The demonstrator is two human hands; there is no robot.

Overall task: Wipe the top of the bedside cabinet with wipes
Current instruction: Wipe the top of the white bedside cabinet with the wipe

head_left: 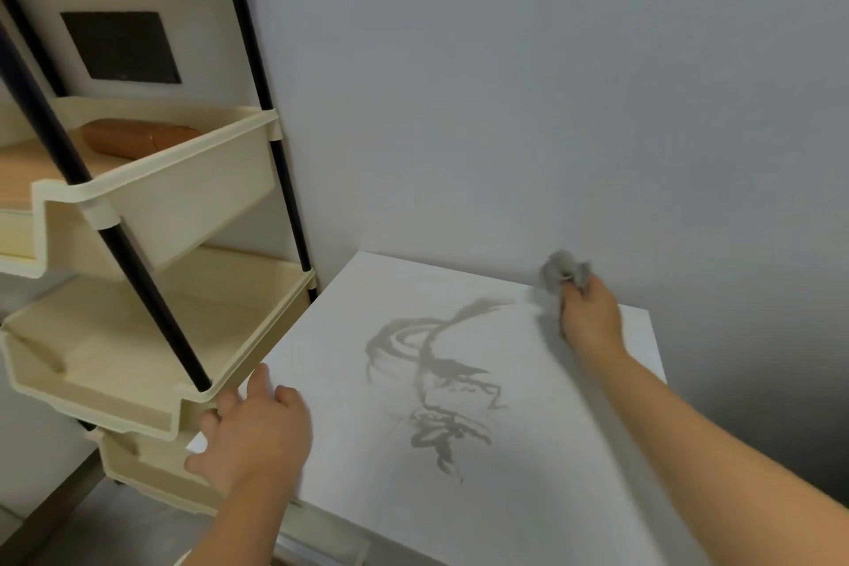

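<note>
Through the head camera I am watching my right hand [590,317] gripping a crumpled grey wipe [563,271] at the far right of the white bedside cabinet top [551,450], close to the wall. My left hand [257,432] is lying loose and spread, holding nothing, at the near left edge, just beside a cream tiered rack [138,335]. Grey wet streaks [436,372] are showing across the middle.

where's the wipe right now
In the head view the crumpled wipe is bunched in the right hand, at the back right of the cabinet top near the wall.
</note>
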